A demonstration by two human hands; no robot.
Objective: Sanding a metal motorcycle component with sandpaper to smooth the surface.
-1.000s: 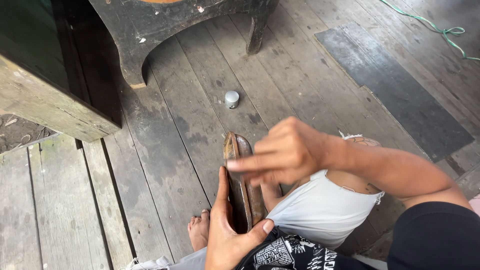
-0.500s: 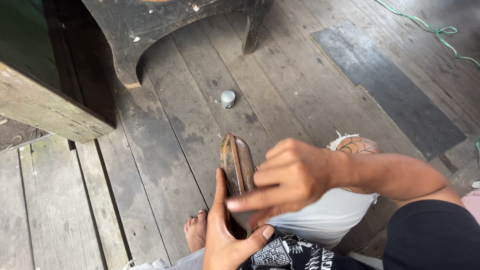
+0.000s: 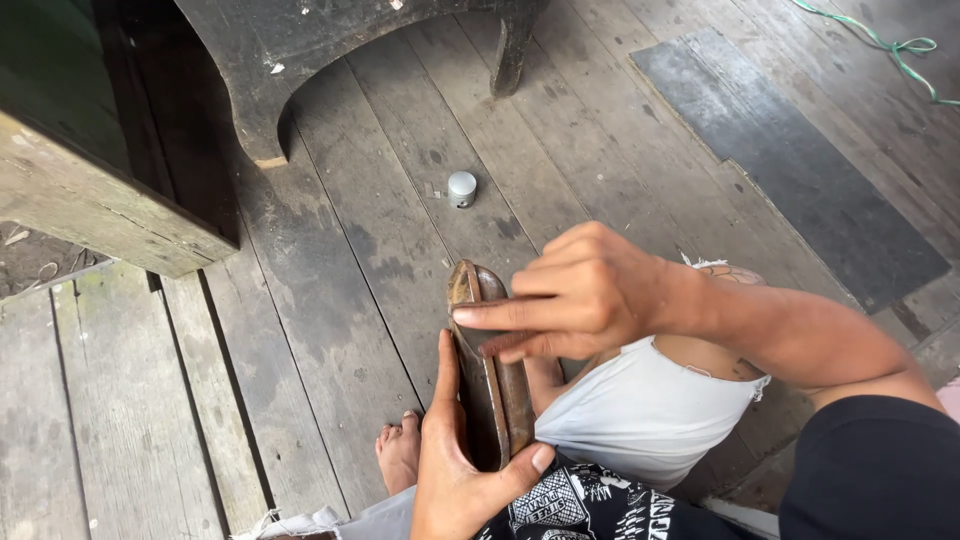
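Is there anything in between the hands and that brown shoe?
No. The left hand grips the brown shoe from below, and the right hand lays its fingers straight on its upper edge. Nothing sits between.

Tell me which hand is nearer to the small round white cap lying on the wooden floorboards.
Right. The right hand presses along the upper end of the worn brown sandal, just below the small round white cap; the left hand grips its lower end, farther off.

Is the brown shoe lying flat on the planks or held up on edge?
On edge. The left hand grips the brown shoe from below, its sole's rim facing up, while the right hand presses fingers along it.
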